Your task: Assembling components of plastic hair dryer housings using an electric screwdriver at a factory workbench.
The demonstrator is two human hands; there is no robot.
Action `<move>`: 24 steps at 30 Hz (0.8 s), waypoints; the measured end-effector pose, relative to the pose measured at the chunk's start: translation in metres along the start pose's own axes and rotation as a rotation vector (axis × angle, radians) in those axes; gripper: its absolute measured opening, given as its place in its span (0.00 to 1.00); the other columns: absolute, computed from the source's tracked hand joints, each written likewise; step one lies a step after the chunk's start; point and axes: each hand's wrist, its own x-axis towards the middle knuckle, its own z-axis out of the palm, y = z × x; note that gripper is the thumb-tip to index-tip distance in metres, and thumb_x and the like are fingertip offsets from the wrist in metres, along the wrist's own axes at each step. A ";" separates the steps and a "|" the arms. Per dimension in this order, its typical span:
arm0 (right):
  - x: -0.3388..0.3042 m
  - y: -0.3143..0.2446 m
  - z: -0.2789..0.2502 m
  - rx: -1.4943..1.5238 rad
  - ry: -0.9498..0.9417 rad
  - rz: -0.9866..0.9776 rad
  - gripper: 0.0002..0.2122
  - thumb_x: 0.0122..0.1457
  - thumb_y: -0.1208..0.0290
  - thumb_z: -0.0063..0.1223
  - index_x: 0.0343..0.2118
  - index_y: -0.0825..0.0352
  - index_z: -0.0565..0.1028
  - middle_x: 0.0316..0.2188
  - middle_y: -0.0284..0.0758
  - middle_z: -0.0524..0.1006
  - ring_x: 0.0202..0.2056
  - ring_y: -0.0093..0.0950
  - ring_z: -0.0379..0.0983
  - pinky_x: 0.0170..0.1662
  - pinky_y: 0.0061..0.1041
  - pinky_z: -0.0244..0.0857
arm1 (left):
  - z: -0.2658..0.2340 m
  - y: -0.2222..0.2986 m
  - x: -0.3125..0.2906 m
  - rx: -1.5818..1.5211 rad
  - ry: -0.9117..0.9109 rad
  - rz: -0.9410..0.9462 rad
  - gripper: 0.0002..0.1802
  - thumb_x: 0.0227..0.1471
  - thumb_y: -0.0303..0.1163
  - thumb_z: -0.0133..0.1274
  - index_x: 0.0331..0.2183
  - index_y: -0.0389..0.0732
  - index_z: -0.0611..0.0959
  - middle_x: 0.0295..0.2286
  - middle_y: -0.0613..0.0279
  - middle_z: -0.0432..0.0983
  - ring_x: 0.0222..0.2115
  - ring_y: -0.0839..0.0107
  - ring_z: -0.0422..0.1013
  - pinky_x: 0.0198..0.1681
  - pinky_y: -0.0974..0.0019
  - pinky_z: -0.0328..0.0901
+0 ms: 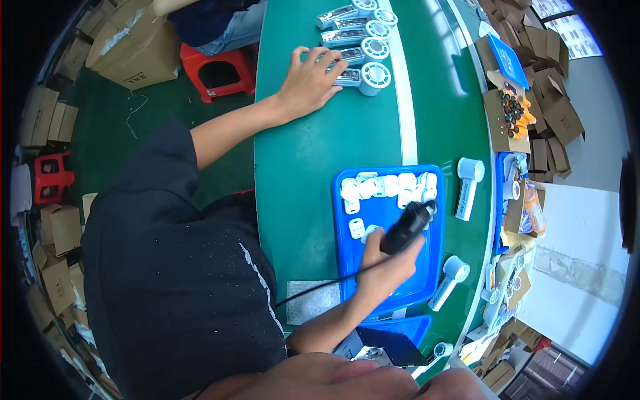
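Near the upper middle, my left hand (310,83) lies over one end of the nearest handheld fan (348,78) in a row of several. Its thumb and forefinger close around the handle, while the other fingers spread apart over the neighbouring fan. The fans are pale blue with round ringed heads, and their handles show open, dark insides. Lower down, my right hand (390,267) grips a black corded electric screwdriver (405,230). The tool's tip is over a blue tray (343,263), close to small white plastic pieces (378,187) grouped along its upper end.
Two white handheld fans, one by the tray's right edge (469,189) and another lower (451,277), lie on the green table (293,200). A grey mat (312,301) is beside the tray. A person sits on a red stool (217,70) at upper left. Cardboard boxes (133,50) stand around.
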 end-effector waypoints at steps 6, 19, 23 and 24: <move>-0.027 0.012 -0.018 0.527 0.255 0.182 0.22 0.53 0.78 0.61 0.50 0.74 0.65 0.24 0.34 0.73 0.21 0.20 0.71 0.25 0.19 0.67 | -0.003 0.004 0.017 -0.237 -0.050 0.171 0.28 0.41 0.30 0.66 0.47 0.46 0.77 0.43 0.61 0.73 0.46 0.62 0.69 0.47 0.58 0.62; -0.115 0.007 -0.066 1.012 0.418 0.123 0.27 0.49 0.70 0.65 0.47 0.70 0.59 0.17 0.34 0.68 0.15 0.25 0.67 0.21 0.24 0.68 | -0.139 0.159 -0.041 -1.814 -0.495 0.356 0.37 0.40 0.44 0.73 0.42 0.39 0.67 0.34 0.61 0.71 0.30 0.73 0.73 0.33 0.68 0.68; -0.173 0.002 -0.071 0.639 0.499 0.390 0.25 0.49 0.67 0.66 0.45 0.68 0.63 0.39 0.40 0.69 0.34 0.29 0.70 0.43 0.33 0.67 | -0.167 0.213 -0.069 -2.157 -0.737 0.501 0.36 0.54 0.53 0.57 0.49 0.33 0.64 0.39 0.52 0.69 0.35 0.54 0.73 0.36 0.59 0.66; -0.179 0.004 -0.054 0.604 0.591 0.345 0.24 0.51 0.64 0.65 0.44 0.69 0.65 0.39 0.38 0.69 0.43 0.29 0.66 0.50 0.35 0.62 | -0.166 0.218 -0.073 -2.188 -0.776 0.510 0.36 0.54 0.53 0.57 0.49 0.33 0.64 0.39 0.52 0.69 0.35 0.54 0.73 0.36 0.59 0.66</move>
